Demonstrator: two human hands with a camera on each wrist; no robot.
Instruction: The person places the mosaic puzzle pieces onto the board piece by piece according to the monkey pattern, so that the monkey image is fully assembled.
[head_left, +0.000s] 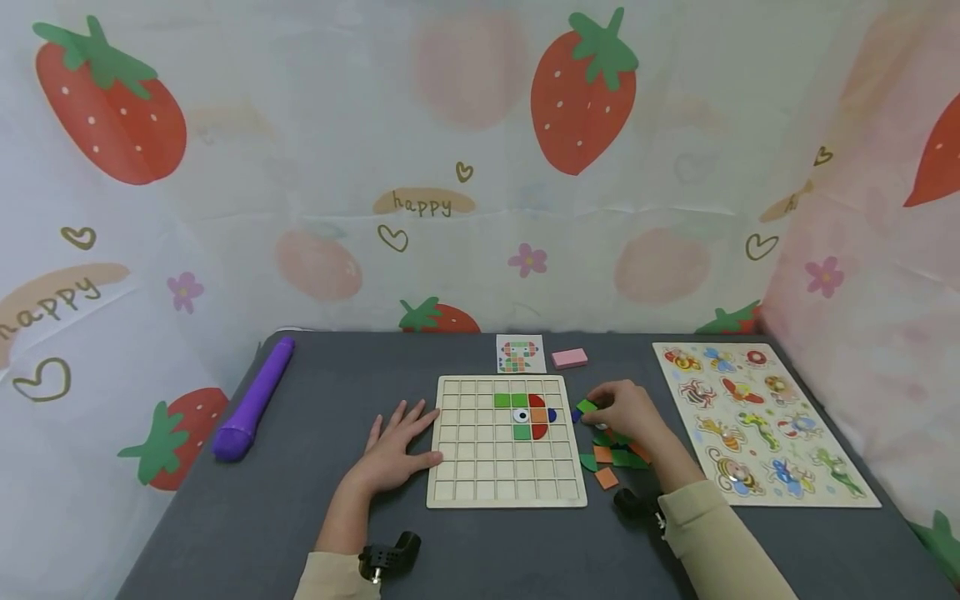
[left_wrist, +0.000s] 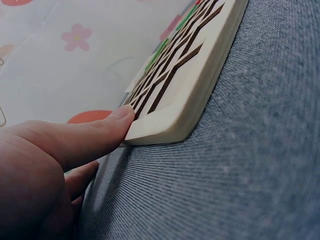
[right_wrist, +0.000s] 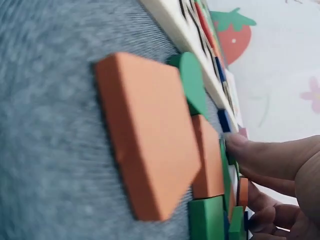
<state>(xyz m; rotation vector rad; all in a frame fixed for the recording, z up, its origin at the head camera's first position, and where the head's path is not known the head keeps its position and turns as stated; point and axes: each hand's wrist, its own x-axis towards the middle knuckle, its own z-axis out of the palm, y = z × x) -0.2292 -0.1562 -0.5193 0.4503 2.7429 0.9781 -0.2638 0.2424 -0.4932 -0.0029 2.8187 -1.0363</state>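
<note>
A cream grid board (head_left: 480,475) lies on the table with green, red, orange and blue tiles and a white eye tile (head_left: 521,415) set in its upper right. My left hand (head_left: 393,446) rests flat with spread fingers at its left edge; in the left wrist view the thumb (left_wrist: 117,122) touches the board's corner. My right hand (head_left: 626,412) is over the loose tiles right of the board, pinching a green tile (head_left: 587,406) between thumb and fingers. A blue tile (head_left: 576,415) is beside it. Nearest the right wrist camera lies an orange square tile (right_wrist: 150,135).
A pattern card (head_left: 521,354) and a pink block (head_left: 569,358) are behind the board. To the right lies a sheet of cartoon insect pictures (head_left: 765,425). A purple microphone-shaped object (head_left: 253,400) lies at the left. Printed cloth hangs behind the grey table (head_left: 480,554).
</note>
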